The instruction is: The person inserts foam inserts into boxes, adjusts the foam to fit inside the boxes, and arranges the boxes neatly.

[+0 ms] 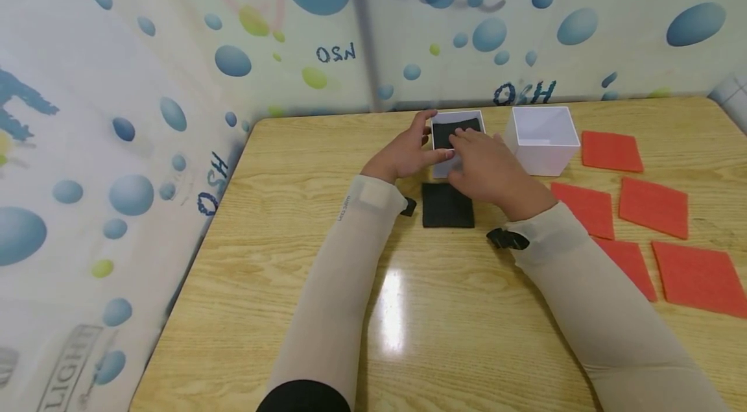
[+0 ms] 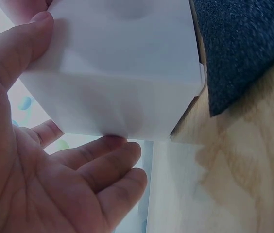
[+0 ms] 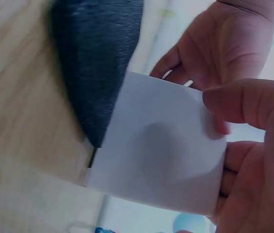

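Steadying a white box (image 1: 441,169): left hand (image 1: 401,152), thumb and fingers half curled about its walls. Right hand (image 1: 487,167): fingers mostly extended, no grip showing, touching a black square (image 1: 442,133) within the box's mouth. Seemingly done: that square inserted, perhaps not fully settled; anything beneath, hidden. Seemingly left: one loose black square (image 1: 448,206), near side of the fingers; five red squares (image 1: 611,151), right of the right fingers; a second box (image 1: 539,157), just beside them, no square showing inside.
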A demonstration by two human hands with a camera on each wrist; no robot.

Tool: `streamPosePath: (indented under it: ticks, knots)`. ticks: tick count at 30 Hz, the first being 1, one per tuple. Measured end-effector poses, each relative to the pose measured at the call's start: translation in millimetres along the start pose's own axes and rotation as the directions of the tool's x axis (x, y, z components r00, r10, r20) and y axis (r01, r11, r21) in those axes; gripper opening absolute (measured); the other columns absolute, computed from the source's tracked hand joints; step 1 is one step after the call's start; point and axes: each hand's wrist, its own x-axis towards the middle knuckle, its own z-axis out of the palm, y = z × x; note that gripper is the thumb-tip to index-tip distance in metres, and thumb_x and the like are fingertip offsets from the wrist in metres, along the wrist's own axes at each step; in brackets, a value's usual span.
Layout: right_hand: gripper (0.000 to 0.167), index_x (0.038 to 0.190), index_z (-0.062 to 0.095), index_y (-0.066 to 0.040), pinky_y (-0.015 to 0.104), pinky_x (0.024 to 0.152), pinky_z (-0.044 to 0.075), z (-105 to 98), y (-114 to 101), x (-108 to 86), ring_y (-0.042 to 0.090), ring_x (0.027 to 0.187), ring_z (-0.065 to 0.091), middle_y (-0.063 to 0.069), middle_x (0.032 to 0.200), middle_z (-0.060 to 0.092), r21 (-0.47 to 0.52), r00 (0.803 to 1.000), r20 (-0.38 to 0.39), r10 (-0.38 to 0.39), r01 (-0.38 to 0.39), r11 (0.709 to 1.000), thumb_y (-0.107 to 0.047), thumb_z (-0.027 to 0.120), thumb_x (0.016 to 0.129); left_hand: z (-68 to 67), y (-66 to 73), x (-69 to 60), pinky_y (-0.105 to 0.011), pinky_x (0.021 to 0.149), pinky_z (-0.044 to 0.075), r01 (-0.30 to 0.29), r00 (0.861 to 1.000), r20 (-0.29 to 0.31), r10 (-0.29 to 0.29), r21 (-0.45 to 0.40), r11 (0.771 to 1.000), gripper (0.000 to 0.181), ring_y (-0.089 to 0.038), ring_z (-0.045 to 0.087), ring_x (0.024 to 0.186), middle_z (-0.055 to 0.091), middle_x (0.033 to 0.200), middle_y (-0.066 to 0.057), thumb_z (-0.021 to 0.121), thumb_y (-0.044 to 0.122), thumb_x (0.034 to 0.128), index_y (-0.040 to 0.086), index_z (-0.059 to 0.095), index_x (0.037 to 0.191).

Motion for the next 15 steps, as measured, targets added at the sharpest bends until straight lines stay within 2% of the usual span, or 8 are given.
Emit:
streamPosePath:
  ticks: [3,7,10,13,15]
  knots:
    - [0.072,0.161,0.037,0.002,0.071,0.125,0.016,-10.0,-0.1,-5.6,0.043,0.159,0.025,0.024,0.168,0.033,0.048,1.000,0.000,0.010,-0.010,0.999,-0.025,0.061,0.099,0.9,0.8,-0.1,-0.041,0.127,0.032,0.003,1.000,0.001,-0.003,0.000,1.000,0.098,-0.023,0.031,0.159,0.037,0.168,-0.006,0.074,0.044,0.0985,0.024,0.008,0.169]
    - [0.071,0.161,0.038,0.001,0.064,0.124,0.028,-29.3,-3.0,-19.2,0.043,0.154,0.034,0.024,0.166,0.038,0.127,1.000,-0.021,0.004,-0.001,0.992,-0.028,0.061,0.100,1.1,2.1,-0.1,-0.041,0.126,0.033,0.000,1.000,0.002,0.000,0.001,1.000,0.097,-0.024,0.032,0.158,0.037,0.168,-0.007,0.074,0.042,0.0991,0.024,0.008,0.169]
    - [0.067,0.157,0.045,0.000,0.062,0.120,0.036,-40.1,-5.4,-28.8,0.042,0.148,0.042,0.024,0.160,0.045,0.169,1.000,-0.019,-0.020,0.023,0.985,-0.031,0.064,0.101,0.9,2.0,-0.1,-0.041,0.126,0.033,-0.003,1.000,-0.002,0.003,0.009,1.000,0.097,-0.024,0.033,0.158,0.037,0.168,-0.007,0.073,0.042,0.0996,0.024,0.008,0.168]
    - [0.062,0.149,0.055,0.001,0.062,0.114,0.043,-44.8,-5.8,-34.3,0.041,0.139,0.053,0.023,0.151,0.056,0.203,0.999,0.007,-0.051,0.048,0.978,-0.034,0.068,0.100,1.0,0.5,0.1,-0.041,0.126,0.033,0.014,1.000,-0.007,-0.013,0.017,1.000,0.098,-0.023,0.032,0.158,0.036,0.169,-0.006,0.073,0.045,0.0987,0.025,0.008,0.168]
    - [0.060,0.145,0.059,0.001,0.061,0.111,0.046,-45.6,-4.5,-35.8,0.041,0.134,0.057,0.023,0.145,0.062,0.233,0.996,0.055,-0.066,0.051,0.971,-0.036,0.071,0.099,1.3,-1.0,0.3,-0.042,0.126,0.033,0.026,1.000,-0.008,-0.026,0.016,1.000,0.098,-0.023,0.032,0.158,0.034,0.170,-0.006,0.074,0.046,0.0982,0.026,0.008,0.168]
